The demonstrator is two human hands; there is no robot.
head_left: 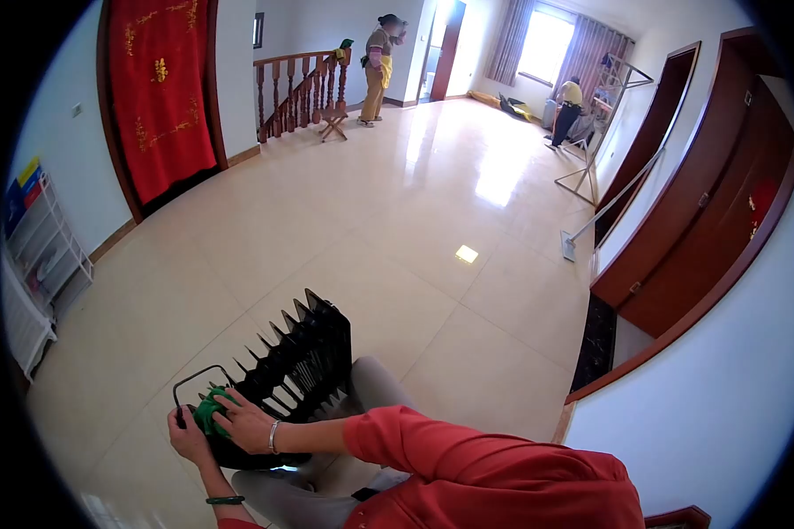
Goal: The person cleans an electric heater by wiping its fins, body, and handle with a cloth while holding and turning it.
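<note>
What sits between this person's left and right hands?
In the head view, a bunched green cloth sits between the left hand and the right hand.

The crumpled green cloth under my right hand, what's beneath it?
The green cloth lies against one end of a black slatted rack, whose slats show beyond it. The surface directly beneath cannot be seen, covered by cloth and right hand.

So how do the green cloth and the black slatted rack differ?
The green cloth is small; the black slatted rack is far larger. The cloth is bunched and soft-looking; the rack looks stiff and spiky. The cloth is green, the rack black. Both are close to the left hand.
</note>
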